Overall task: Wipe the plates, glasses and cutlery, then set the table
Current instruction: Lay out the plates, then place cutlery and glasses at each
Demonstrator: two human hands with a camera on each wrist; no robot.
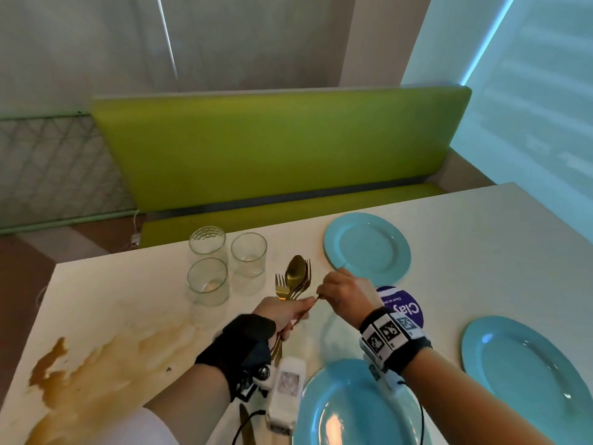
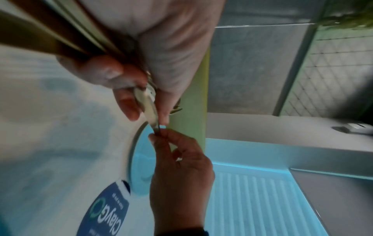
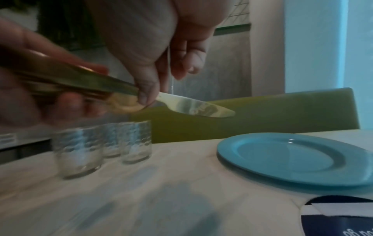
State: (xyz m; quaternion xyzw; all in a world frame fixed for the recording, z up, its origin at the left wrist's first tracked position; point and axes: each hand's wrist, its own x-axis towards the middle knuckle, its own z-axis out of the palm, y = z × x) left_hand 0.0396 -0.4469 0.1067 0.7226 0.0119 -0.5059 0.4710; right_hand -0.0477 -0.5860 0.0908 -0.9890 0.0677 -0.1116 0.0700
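A bundle of gold cutlery is gripped in the left hand above the white table, with spoon bowls and fork tines fanned out beyond the fingers, which are curled round the handles. In the right wrist view a knife is seen sticking out of the same bundle, its blade pointing toward the green bench. The end of one piece is pinched between the thumb and forefinger of the right hand; the other fingers of that hand are loosely curled.

Three clear glasses are grouped upright on the table, just left of the cutlery. Three blue plates are laid out: one at the far side, one at the near edge and one at the right. A round dark blue packet with white lettering lies between the far plate and the right wrist, partly hidden by the hand. A brown stain is spread over the left part of the table. Another knife lies near the table's front edge, beside the near plate.
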